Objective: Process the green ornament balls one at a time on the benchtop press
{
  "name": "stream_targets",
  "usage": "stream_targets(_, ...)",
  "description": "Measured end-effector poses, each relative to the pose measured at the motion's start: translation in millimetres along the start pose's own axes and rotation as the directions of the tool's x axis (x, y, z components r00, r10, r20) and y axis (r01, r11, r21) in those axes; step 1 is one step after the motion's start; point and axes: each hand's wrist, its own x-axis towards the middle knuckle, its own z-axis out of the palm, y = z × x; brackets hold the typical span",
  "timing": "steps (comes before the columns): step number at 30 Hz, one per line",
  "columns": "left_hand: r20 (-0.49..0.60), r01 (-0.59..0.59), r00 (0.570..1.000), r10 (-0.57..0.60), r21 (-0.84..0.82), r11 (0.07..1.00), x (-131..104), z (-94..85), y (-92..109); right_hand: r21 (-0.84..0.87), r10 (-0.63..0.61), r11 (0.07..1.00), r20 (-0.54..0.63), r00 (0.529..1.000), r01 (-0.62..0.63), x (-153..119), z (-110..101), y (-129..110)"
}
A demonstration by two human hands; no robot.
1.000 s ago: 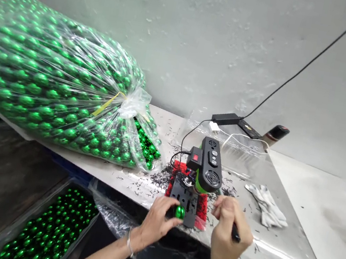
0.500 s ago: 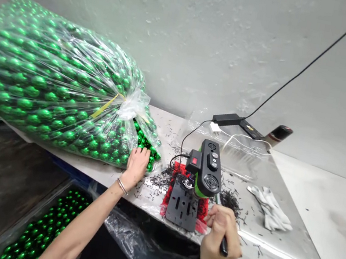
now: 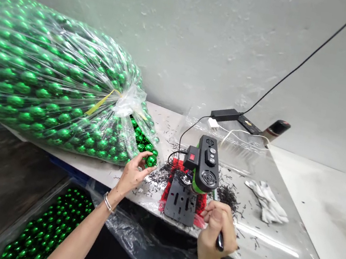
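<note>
Between the thumb and fingers of my left hand [image 3: 134, 174] is a shiny green ball [image 3: 151, 161], at the opening of a big clear bag [image 3: 50, 81] full of such balls. My right hand [image 3: 219, 231] is wrapped round a black-ended handle [image 3: 220, 241] whose thin rod runs up toward a small black and green machine [image 3: 208, 167]. Under the machine's head lies its black slotted base plate [image 3: 181, 202], on a red piece [image 3: 202, 204]. Small black bits [image 3: 228, 196] are scattered around it.
White gloves [image 3: 267, 203] lie on the metal table [image 3: 275, 250] at right. Behind the machine are a clear plastic tray [image 3: 238, 156], a black adapter [image 3: 225, 114], cables and a dark bottle [image 3: 276, 130]. A lined container of green balls [image 3: 53, 220] stands below at left.
My left hand has drawn back from the bag's opening and now pinches a green ball in plain sight. The view has shifted slightly; my right hand keeps its grip on the handle.
</note>
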Motion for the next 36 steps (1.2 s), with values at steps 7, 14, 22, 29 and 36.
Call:
stream_targets(7,0.295,0.477,0.878,-0.376,-0.587,0.654,-41,36.7,8,-0.018,-0.023,1.0,0.005,1.0,0.024,0,0,-1)
stream_targets(14,0.377,0.633,0.76,-0.529,-0.611,0.474,-56,63.4,0,-0.034,0.006,0.999,0.023,1.0,-0.006,-2,-1,-1)
stream_targets(22,0.311,0.369,0.903,-0.295,-0.212,0.905,-60,88.9,-17,-0.054,0.01,0.999,0.031,0.999,-0.009,-2,-1,-4)
stream_targets(29,0.327,-0.125,0.941,0.083,0.109,0.986,-65,98.7,-20,-0.038,-0.007,0.999,0.041,0.999,0.008,-2,-1,-4)
stream_targets(36,0.348,-0.38,0.889,0.296,0.205,0.902,-70,100.9,-27,-0.039,-0.028,0.999,0.045,0.999,0.03,-3,-1,-4)
